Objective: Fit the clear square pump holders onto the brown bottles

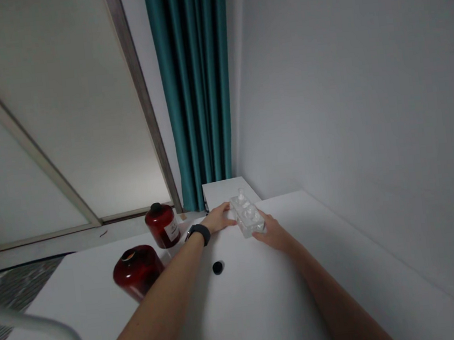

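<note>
On the white table (362,264), I see a clear plastic box (247,216) with bumpy shapes inside. It sits between two hands. The left hand (216,219) and the right hand (270,234) are open and press its sides. A black cap (217,268) lies near. Farther left, one dark red bottle (160,225) has a white label (172,231), too small to read. Another red bottle (137,271) sits close by.

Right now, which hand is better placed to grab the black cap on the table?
Left, probably: the left hand sits closer to the black cap. The right hand is farther off, on the other side of the clear plastic holder.
</note>
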Demonstrator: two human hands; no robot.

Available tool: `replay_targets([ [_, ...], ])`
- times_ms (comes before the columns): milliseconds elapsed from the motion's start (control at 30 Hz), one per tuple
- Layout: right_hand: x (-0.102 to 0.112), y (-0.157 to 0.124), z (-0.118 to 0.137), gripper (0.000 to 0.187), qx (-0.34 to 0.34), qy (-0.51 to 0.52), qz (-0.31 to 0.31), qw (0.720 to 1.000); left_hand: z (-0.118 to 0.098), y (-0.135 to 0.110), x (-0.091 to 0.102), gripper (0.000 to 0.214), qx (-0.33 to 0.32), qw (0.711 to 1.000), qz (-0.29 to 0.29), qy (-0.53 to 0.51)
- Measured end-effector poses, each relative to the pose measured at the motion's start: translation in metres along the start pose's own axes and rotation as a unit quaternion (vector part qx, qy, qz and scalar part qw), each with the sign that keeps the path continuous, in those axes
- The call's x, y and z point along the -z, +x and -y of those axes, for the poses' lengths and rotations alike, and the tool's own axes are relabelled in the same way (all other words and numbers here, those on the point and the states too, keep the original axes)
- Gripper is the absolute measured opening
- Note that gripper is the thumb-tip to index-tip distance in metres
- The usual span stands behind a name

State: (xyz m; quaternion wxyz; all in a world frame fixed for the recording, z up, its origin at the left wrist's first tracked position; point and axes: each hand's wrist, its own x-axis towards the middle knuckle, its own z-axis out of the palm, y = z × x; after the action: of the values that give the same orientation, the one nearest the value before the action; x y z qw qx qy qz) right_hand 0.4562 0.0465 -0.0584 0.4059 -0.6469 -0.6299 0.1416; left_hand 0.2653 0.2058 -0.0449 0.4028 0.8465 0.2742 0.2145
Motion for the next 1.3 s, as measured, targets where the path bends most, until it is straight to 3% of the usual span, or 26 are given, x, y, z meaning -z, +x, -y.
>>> replay_targets([
  [267, 0.005, -0.001, 0.003, 0.069, -0.004, -0.027, 0.028, 0.999, -0.004, -0.001, 0.000, 0.063, 0.001, 1.000, -0.002, 0.004],
  [833, -0.002, -0.002, -0.005, 0.077, -0.007, -0.045, 0.007, 0.999, -0.005, -0.004, 0.000, 0.067, 0.007, 1.000, -0.012, 0.020],
  [1033, -0.007, -0.003, -0.016, 0.090, 0.003, -0.015, -0.010, 1.000, 0.000, -0.008, -0.002, 0.077, 0.011, 0.999, -0.036, 0.033],
  [1300, -0.007, -0.003, -0.021, 0.093, 0.002, 0.025, -0.061, 0.998, -0.001, -0.023, -0.009, 0.083, 0.021, 0.993, -0.097, 0.070],
])
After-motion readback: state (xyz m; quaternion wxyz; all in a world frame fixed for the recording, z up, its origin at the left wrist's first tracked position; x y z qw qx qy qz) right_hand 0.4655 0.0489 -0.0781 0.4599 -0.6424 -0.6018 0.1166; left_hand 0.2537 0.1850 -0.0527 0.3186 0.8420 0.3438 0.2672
